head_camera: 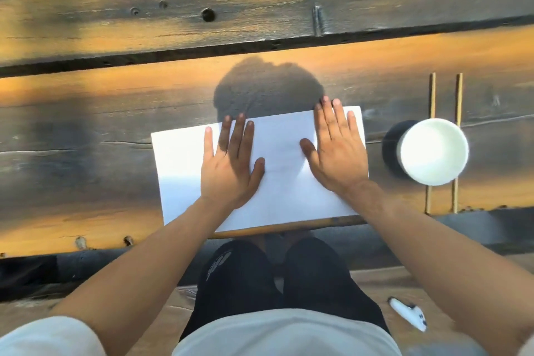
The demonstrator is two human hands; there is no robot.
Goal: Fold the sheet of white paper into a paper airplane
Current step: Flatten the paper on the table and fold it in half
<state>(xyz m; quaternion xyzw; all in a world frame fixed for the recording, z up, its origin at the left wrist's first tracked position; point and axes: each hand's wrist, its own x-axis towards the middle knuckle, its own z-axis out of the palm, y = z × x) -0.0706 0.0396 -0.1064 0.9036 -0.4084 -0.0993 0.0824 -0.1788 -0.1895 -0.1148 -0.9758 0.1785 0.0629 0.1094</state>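
Weathered wooden planks (86,130), dark-stained and streaked with warm orange light, form the tabletop, with a black gap running between two boards and several round holes in the far one. On the near plank lies the sheet of white paper (179,170), landscape and slightly skewed, its near edge reaching the table's front edge. No fold can be made out in it for certain.

Both hands lie palm down on the sheet. The left hand (231,165) rests flat near the middle, fingers straight and slightly spread, grasping nothing. The right hand (336,153) is likewise flat on the right part of the paper, its fingers extended; the longest fingertips (326,101) reach past the far edge onto the wood. The thumbs point toward each other and stay apart.

To the right of the paper, close by but not touching it, stands a white cup (433,152) seen from above, casting a dark round shadow to its left. It sits over two thin wooden sticks (432,95) lying parallel across the plank.

Below the table edge show dark-trousered knees and, on a lower wooden surface at right, a small white object (407,313), too blurred to identify.
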